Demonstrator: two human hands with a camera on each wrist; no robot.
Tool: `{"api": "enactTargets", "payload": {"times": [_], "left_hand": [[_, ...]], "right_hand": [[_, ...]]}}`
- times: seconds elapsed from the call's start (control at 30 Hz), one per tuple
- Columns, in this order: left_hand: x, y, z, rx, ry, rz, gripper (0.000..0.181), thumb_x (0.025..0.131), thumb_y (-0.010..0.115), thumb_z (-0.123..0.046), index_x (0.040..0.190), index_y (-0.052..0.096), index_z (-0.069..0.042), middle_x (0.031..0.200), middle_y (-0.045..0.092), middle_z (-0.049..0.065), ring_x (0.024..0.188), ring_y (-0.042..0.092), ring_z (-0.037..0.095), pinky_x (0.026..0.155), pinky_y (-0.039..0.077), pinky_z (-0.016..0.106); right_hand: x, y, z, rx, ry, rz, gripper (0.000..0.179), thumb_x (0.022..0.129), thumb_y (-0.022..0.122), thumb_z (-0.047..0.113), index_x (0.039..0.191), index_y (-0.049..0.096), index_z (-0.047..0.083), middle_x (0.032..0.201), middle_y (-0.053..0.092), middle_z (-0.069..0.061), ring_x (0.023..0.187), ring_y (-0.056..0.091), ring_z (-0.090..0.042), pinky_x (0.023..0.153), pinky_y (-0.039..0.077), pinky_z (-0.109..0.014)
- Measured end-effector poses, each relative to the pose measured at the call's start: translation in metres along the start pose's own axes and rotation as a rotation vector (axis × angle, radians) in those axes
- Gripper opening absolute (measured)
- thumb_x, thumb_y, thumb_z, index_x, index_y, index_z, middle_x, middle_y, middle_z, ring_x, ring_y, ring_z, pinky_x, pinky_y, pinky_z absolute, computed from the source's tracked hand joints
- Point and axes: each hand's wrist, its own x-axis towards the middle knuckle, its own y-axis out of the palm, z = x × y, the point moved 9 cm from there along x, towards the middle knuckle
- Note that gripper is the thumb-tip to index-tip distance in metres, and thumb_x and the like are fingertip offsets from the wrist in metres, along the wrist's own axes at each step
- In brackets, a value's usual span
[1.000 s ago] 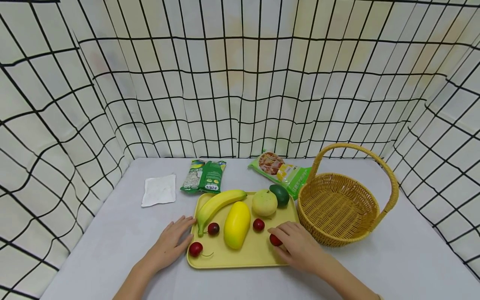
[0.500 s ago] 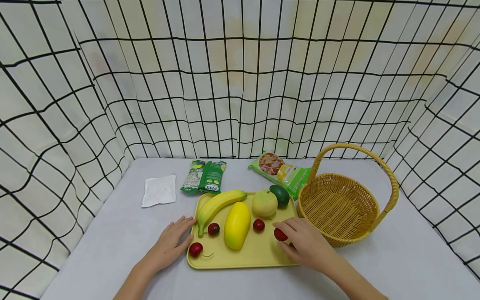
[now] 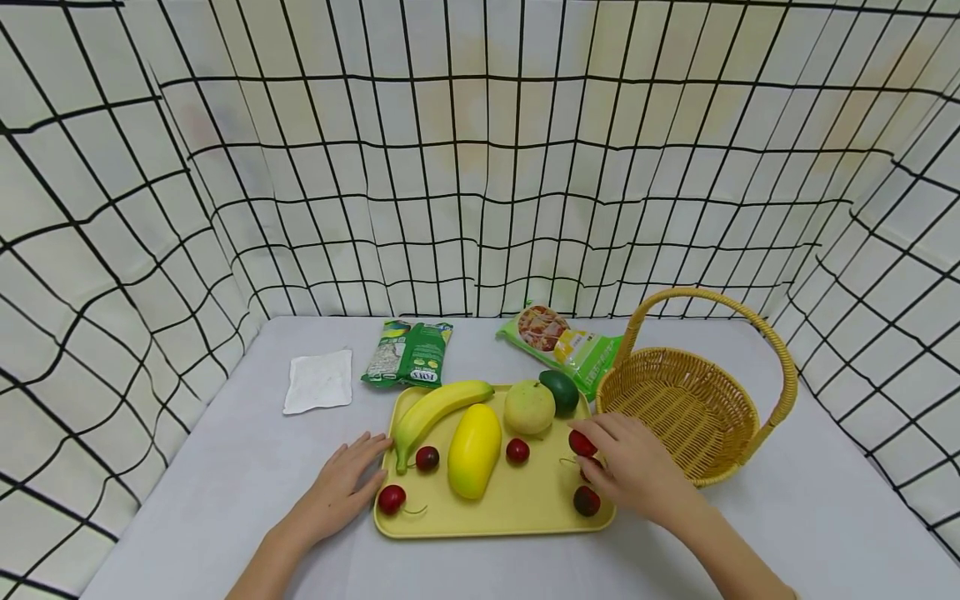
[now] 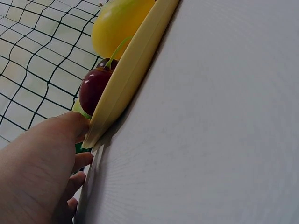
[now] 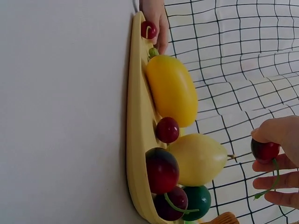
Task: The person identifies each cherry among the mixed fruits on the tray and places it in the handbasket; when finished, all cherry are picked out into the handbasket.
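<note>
A red cherry (image 3: 582, 442) with a green stem is pinched between the thumb and fingers of my right hand (image 3: 633, 467), raised over the right end of the yellow tray (image 3: 517, 517). Below that hand lie a dark red cherry (image 3: 587, 501) and another cherry (image 5: 171, 203), partly hidden in the head view. My left hand (image 3: 341, 487) rests at the tray's left edge, fingers relaxed, thumb on the rim in the left wrist view. Nearest it are a cherry (image 3: 392, 499) and a banana (image 3: 435, 412). The tray also bears a mango (image 3: 474, 450), more cherries, a pale green round fruit (image 3: 529, 407) and an avocado-like dark green fruit (image 3: 559, 392).
A wicker basket (image 3: 678, 479) with a tall arched handle stands right of the tray, just beyond my right hand. Behind the tray lie a green snack bag (image 3: 408, 354) and a light green food packet (image 3: 562, 346). A white cloth (image 3: 318, 381) lies at left; black netting surrounds the table.
My right hand has lifted the cherry off the tray and moved right and farther back, uncovering the cherries beneath it. The left hand has stayed in place.
</note>
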Motion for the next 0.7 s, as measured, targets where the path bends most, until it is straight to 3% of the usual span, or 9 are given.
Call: {"api": "enactTargets", "payload": {"times": [0.4, 0.7], "left_hand": [[-0.001, -0.001, -0.001, -0.007, -0.002, 0.004, 0.043, 0.092, 0.055, -0.025, 0.132, 0.048, -0.009, 0.137, 0.045, 0.011, 0.132, 0.029, 0.033, 0.106, 0.016, 0.055], [0.000, -0.001, -0.002, 0.004, 0.008, -0.003, 0.043, 0.092, 0.056, -0.024, 0.132, 0.048, -0.008, 0.136, 0.045, 0.010, 0.132, 0.030, 0.032, 0.105, 0.017, 0.055]], "right_hand": [[-0.002, -0.009, -0.025, -0.010, 0.040, -0.037, 0.040, 0.078, 0.070, 0.022, 0.115, 0.060, 0.009, 0.100, 0.061, 0.001, 0.094, 0.056, -0.016, 0.079, 0.049, -0.036], [-0.005, -0.011, -0.048, -0.054, 0.087, -0.049, 0.041, 0.077, 0.072, 0.020, 0.114, 0.059, 0.008, 0.098, 0.062, -0.004, 0.088, 0.059, -0.021, 0.072, 0.051, -0.037]]}}
